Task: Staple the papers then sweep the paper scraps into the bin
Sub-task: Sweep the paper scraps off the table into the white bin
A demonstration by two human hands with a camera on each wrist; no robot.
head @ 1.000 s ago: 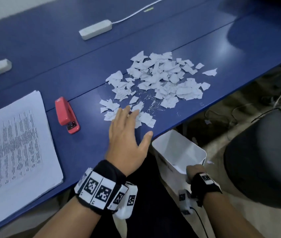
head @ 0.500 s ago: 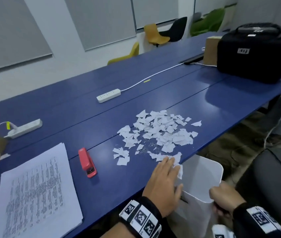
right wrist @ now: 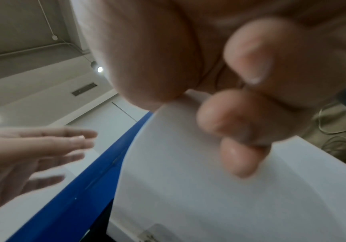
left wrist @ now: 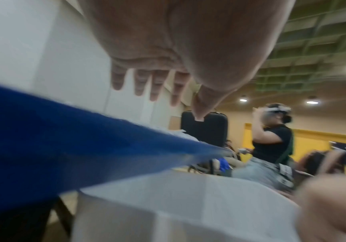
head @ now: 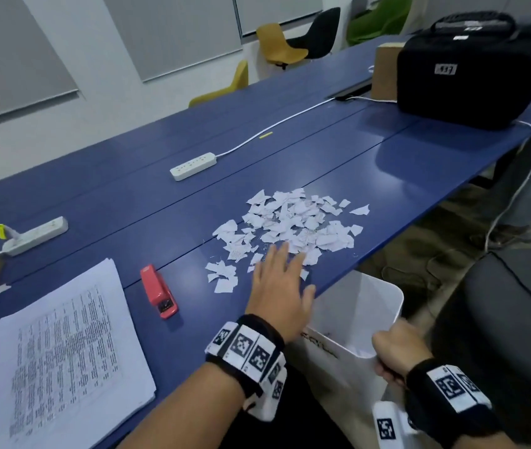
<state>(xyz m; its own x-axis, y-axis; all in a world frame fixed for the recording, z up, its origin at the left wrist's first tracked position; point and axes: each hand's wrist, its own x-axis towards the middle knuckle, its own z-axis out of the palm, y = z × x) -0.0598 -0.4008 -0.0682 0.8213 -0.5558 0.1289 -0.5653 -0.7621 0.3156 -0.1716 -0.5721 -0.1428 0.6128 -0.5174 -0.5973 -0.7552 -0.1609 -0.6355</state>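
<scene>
Scraps [head: 293, 222] of white paper lie in a heap on the blue worktop [head: 322, 150]. The left hand [head: 277, 293] sits flat at the heap's 6 o'clock edge, fingers straight and spread. The right hand [head: 397, 351] has its fingers curled round the rim of the white bin [head: 374, 296], held under the worktop edge. At 9 o'clock from the heap lie the red stapler [head: 159, 291] and the papers [head: 63, 361].

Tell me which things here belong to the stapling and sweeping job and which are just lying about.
Job: paper scraps, white bin, red stapler, printed papers.
Lying about: two power strips, black case, cardboard box.
</scene>
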